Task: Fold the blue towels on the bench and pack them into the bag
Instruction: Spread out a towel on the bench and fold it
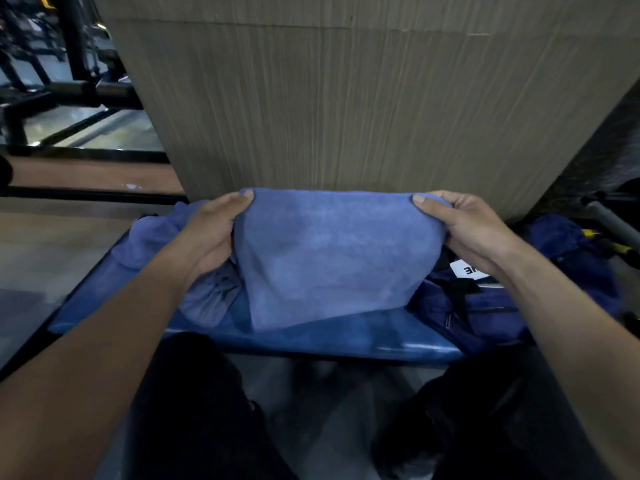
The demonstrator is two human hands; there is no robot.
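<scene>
1. Holding the blue towel (329, 258) taut by its top corners, the left hand (211, 233) and right hand (471, 230) each keep a closed grip on it, probably to square the fold.
2. Its lower edge rests on the table (311, 337).
3. Left of that towel lies another crumpled towel (207, 292); right of it, the navy bag (502, 306) waits.

Worn on the head, aimed forward and steeply down over the counter (311, 336). Sat close above it, with both forearms reaching in from the bottom corners and dark-clad knees just below its near edge. Faced a wood-grain wall (346, 109) rising right behind the counter. Single wide-angle view, edges bowed; no second camera.
</scene>
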